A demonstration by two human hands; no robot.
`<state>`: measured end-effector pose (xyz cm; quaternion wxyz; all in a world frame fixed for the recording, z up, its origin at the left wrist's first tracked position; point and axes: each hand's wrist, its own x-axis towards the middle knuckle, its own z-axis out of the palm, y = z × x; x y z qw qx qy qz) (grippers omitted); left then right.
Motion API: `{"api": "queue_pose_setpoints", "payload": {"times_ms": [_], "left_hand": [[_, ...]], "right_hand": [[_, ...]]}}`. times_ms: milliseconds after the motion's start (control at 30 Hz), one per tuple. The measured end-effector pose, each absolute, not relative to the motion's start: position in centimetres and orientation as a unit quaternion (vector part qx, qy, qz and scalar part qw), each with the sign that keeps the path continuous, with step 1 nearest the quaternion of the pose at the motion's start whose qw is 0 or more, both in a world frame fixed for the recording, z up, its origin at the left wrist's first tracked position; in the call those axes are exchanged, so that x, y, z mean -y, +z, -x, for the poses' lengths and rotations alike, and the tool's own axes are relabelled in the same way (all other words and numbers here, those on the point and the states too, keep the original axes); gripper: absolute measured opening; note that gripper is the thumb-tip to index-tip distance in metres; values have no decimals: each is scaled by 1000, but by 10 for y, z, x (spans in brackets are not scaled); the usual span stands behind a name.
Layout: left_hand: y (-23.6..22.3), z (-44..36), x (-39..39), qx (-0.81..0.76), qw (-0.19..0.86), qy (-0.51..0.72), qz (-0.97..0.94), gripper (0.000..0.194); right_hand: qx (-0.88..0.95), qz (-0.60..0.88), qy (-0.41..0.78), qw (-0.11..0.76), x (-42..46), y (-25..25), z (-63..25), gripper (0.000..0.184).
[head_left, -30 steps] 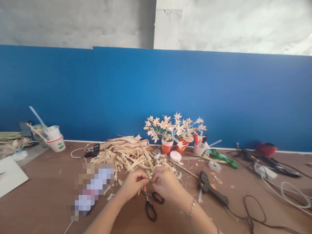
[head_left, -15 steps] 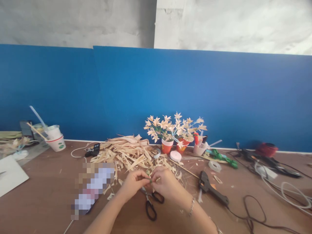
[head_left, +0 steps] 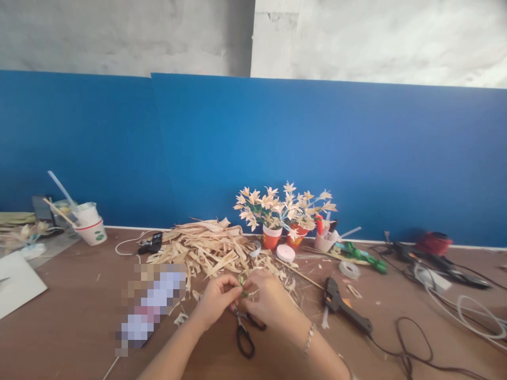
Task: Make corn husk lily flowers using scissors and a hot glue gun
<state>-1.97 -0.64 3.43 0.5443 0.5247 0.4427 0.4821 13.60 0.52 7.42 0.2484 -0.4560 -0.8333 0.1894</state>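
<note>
My left hand (head_left: 219, 300) and my right hand (head_left: 264, 296) meet fingertip to fingertip over the table. Between them is a small green piece (head_left: 244, 294), too small to name exactly. The left fingers are pinched at it, and the right thumb and fingers close around its other side. Black-handled scissors (head_left: 245, 340) lie on the table beneath my hands, their blades partly hidden. Just beyond my fingers spreads a heap of dry, pale husk strips (head_left: 214, 245).
Artificial flowers in red cups (head_left: 271, 237) stand behind the heap, near a roll of pink tape (head_left: 285, 253). To the right lie a glue gun (head_left: 344, 306), a clear tape roll (head_left: 349, 269) and tangled cables (head_left: 412, 343). A blurred-out object (head_left: 152, 309) lies left; a white cup (head_left: 92, 232) stands farther back.
My right hand has shifted slightly and its wrist has turned a little, covering more of the scissors' right handle. My left hand stays almost in place.
</note>
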Motion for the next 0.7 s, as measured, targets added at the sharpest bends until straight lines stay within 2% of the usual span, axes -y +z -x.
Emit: {"api": "queue_pose_setpoints", "payload": {"times_ms": [200, 400, 500, 700], "left_hand": [[39, 16, 7, -461, 517, 479, -539, 19], [31, 23, 0, -485, 494, 455, -559, 15], [27, 29, -2, -479, 492, 455, -567, 13], [32, 29, 4, -443, 534, 448, -564, 16]], "right_hand": [[834, 487, 84, 246, 0, 68, -128, 5], [837, 474, 97, 257, -1, 66, -129, 13], [821, 470, 169, 279, -3, 69, -130, 16], [753, 386, 461, 268, -12, 76, -143, 8]]}}
